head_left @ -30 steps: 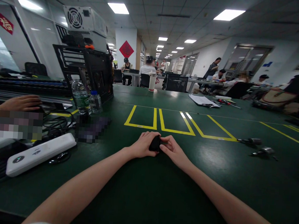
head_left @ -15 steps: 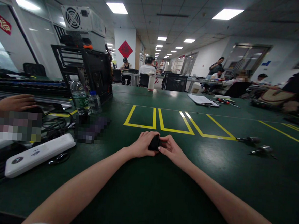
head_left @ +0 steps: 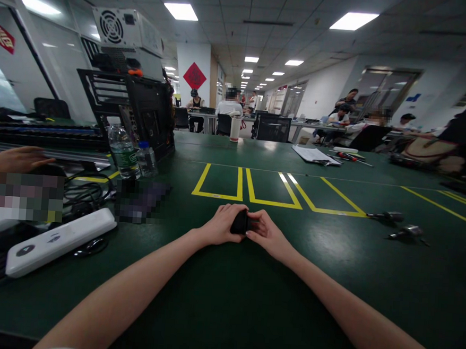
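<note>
Between my hands, low over the green table (head_left: 224, 296), is a small black object (head_left: 238, 223) with a rounded body; its kind cannot be made out. My left hand (head_left: 223, 225) wraps round its left side, thumb below and fingers over the top. From the right, my right hand (head_left: 267, 231) closes its thumb and fingertips on the object's right edge. The fingers hide much of it. Just beyond my hands, yellow tape outlines (head_left: 273, 202) mark the tabletop.
Left lie a white power strip (head_left: 63, 242), cables, a blurred dark item and two plastic bottles (head_left: 122, 148) beside a black computer case (head_left: 149, 113). A co-worker's hand (head_left: 18, 159) rests farther left. Right are two metal tool parts (head_left: 410, 232); a clipboard (head_left: 314, 154) and cup (head_left: 235, 128) stand back.
My hands keep their hold on the black object with hardly any movement. The whole view shifts slightly left. The co-worker's hand at left shifts a little, its fingers lifting.
</note>
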